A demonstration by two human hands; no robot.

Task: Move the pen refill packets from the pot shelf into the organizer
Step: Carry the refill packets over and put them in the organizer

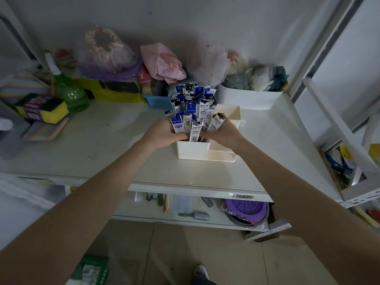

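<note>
A white organizer (193, 151) with a cream right-hand compartment (230, 116) stands on the white shelf (115, 149). Several blue, black and white pen refill packets (193, 103) stand upright in its left compartment, fanned out above the rim. My left hand (164, 132) grips the left side of the bundle just above the rim. My right hand (221, 130) closes on packets at the bundle's right side, with one packet sticking up between its fingers. The packets' lower ends are hidden inside the organizer.
Behind the organizer sit a blue basket (158, 101), a white bin of soft toys (250, 95), pink cloth (162, 62) and a green bottle (70, 91). Sponges (45, 110) lie at the left. A lower shelf holds a brush (195, 215) and a purple bowl (245, 210). A metal frame (337, 128) stands at the right.
</note>
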